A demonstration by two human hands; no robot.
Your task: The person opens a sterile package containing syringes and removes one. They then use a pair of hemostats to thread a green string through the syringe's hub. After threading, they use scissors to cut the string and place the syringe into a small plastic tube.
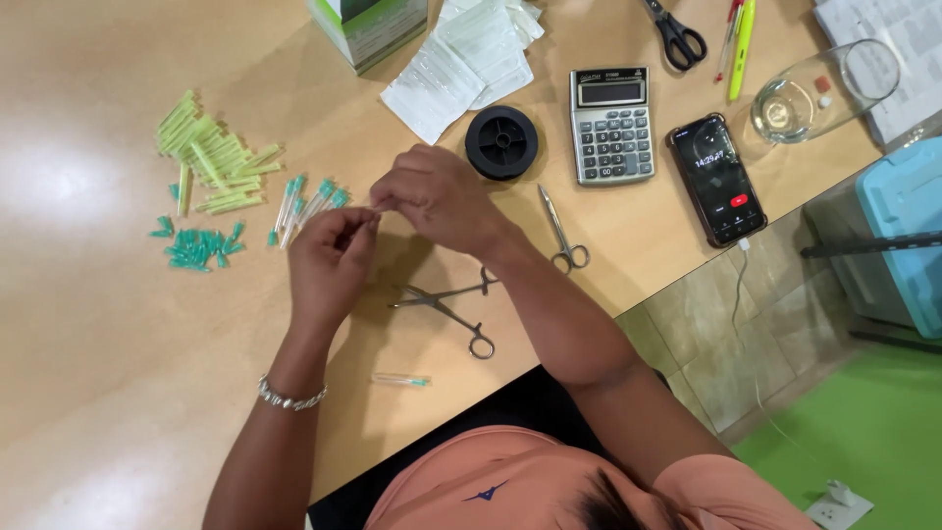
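Observation:
My left hand [329, 260] and my right hand [437, 196] meet above the wooden table [88, 324], fingertips pinched together on something small and thin; what it is I cannot tell. Just beyond the hands lie needles with teal hubs [306, 204]. Under my right wrist lie open forceps [453, 309]. A single capped needle [400, 379] lies near the table's front edge. A black thread spool [501, 142] sits just past my right hand.
Yellow-green caps [211, 157] and teal hubs [196, 247] are piled at the left. Small scissors [561, 231], a calculator [611, 125], a phone [717, 179], a glass [819, 93], black scissors [675, 34], pens [738, 39], white packets [466, 59] and a box [371, 27] crowd the far side.

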